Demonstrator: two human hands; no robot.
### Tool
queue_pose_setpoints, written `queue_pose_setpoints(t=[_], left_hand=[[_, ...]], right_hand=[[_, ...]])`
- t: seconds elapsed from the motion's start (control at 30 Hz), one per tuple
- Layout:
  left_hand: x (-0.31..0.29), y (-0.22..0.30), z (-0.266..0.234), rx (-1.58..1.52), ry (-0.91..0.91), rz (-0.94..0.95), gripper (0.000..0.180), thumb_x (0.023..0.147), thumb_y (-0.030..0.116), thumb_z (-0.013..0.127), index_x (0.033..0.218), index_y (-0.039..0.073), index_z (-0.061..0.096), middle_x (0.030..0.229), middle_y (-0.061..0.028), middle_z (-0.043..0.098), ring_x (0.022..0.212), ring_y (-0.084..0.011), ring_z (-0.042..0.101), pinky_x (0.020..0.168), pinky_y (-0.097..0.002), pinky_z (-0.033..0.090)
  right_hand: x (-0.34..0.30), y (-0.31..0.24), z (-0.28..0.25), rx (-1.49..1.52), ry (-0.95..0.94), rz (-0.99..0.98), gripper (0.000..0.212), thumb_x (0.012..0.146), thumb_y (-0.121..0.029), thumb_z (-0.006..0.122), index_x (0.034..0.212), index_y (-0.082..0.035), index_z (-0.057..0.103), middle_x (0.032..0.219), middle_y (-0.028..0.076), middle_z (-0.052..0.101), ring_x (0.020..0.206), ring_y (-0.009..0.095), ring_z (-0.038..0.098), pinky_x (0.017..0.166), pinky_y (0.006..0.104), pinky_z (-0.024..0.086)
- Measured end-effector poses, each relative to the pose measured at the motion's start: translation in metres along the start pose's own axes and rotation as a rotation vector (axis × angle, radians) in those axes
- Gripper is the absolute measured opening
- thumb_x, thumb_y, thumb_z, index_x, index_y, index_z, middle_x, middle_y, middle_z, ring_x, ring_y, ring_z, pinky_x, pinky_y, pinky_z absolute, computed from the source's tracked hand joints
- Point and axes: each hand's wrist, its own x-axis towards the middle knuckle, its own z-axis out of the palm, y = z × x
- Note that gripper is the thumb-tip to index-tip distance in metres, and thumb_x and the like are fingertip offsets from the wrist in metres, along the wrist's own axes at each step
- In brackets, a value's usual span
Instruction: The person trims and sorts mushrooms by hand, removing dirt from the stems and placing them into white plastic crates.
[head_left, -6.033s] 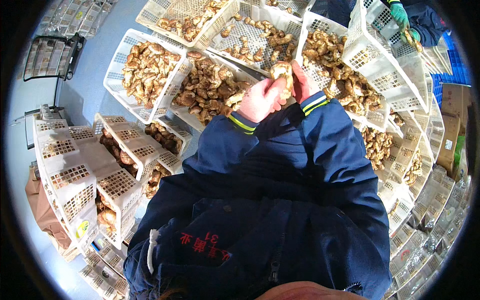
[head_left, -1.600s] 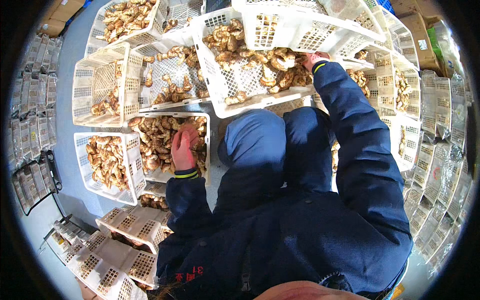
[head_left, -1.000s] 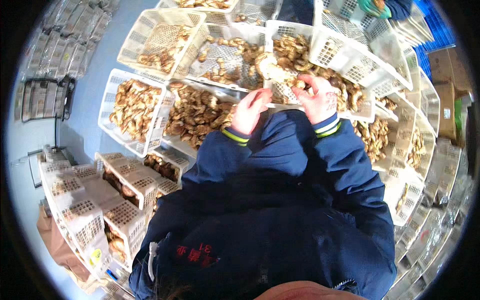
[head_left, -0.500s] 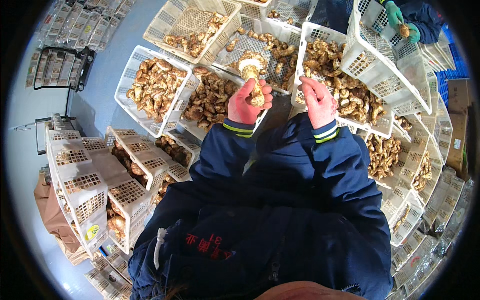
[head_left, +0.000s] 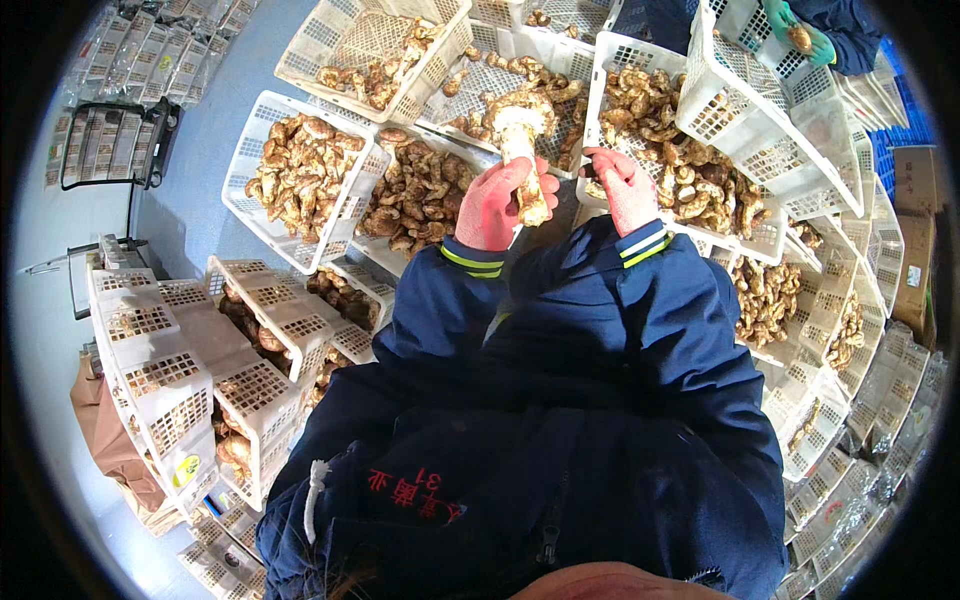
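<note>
Gripping firmly, the left hand [head_left: 497, 205] in a pinkish-red knitted glove is closed around the thick pale stem of a large brown-capped mushroom [head_left: 520, 150]. The mushroom stands nearly upright, its rough, scaly cap raised above the fingers, in front of the white crates. Its stem looks fibrous and cream-coloured, with darker patches near the lower end.

Just beside it, the right hand [head_left: 625, 188], in the same kind of glove, has its fingers curled together at the edge of a white plastic lattice crate [head_left: 640, 60]. Something small and dark shows at its fingertips, but I cannot tell what it is, nor whether the grip really holds it. The two hands are near each other but do not touch.

Both sleeves are of dark blue fabric with ribbed cuffs that carry yellow-green stripes [head_left: 472, 262].

Around the hands lie many white perforated plastic crates filled with brown, wrinkled mushrooms of irregular shape. One such crate [head_left: 290, 180] is at the left, another one [head_left: 415, 195] lies directly in front of the left hand, partly hidden by it. Stacked white crates [head_left: 150, 350] stand lower on the left, on a pale blue floor [head_left: 210, 70]. A black wire rack [head_left: 115, 140] stands further left.

At the upper right, another person's hand in a green glove [head_left: 795, 30] reaches over a tilted crate.
</note>
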Motion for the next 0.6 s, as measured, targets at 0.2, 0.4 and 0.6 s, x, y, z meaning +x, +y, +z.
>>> queue_pose_setpoints(t=[0.2, 0.4, 0.6], left_hand=[[0.003, -0.001, 0.001, -0.253, 0.087, -0.187, 0.028, 0.086, 0.02, 0.046, 0.099, -0.004, 0.052, 0.084, -0.0124, 0.06, 0.073, -0.0191, 0.059, 0.066, -0.0287, 0.047], [0.008, -0.011, 0.004, -0.274, 0.125, -0.173, 0.028, 0.088, 0.021, 0.045, 0.095, -0.005, 0.051, 0.079, -0.0112, 0.057, 0.068, -0.0188, 0.056, 0.064, -0.0279, 0.046], [0.006, -0.006, 0.005, -0.22, 0.115, -0.176, 0.026, 0.087, 0.021, 0.049, 0.096, -0.003, 0.052, 0.08, -0.0096, 0.058, 0.069, -0.0165, 0.056, 0.063, -0.0266, 0.046]], right_hand=[[0.0, 0.0, 0.002, -0.099, 0.007, -0.009, 0.021, 0.085, -0.015, 0.05, 0.099, -0.003, 0.061, 0.075, -0.001, 0.061, 0.066, 0.006, 0.05, 0.061, 0.0187, 0.039], [0.003, 0.011, 0.0, 0.056, -0.038, 0.039, 0.021, 0.084, -0.014, 0.052, 0.098, -0.003, 0.061, 0.073, -0.001, 0.06, 0.065, 0.006, 0.048, 0.061, 0.0199, 0.038], [0.001, 0.004, -0.001, -0.192, -0.038, 0.068, 0.022, 0.084, -0.017, 0.052, 0.099, -0.005, 0.062, 0.075, 0.0, 0.061, 0.07, 0.008, 0.051, 0.064, 0.022, 0.041]])
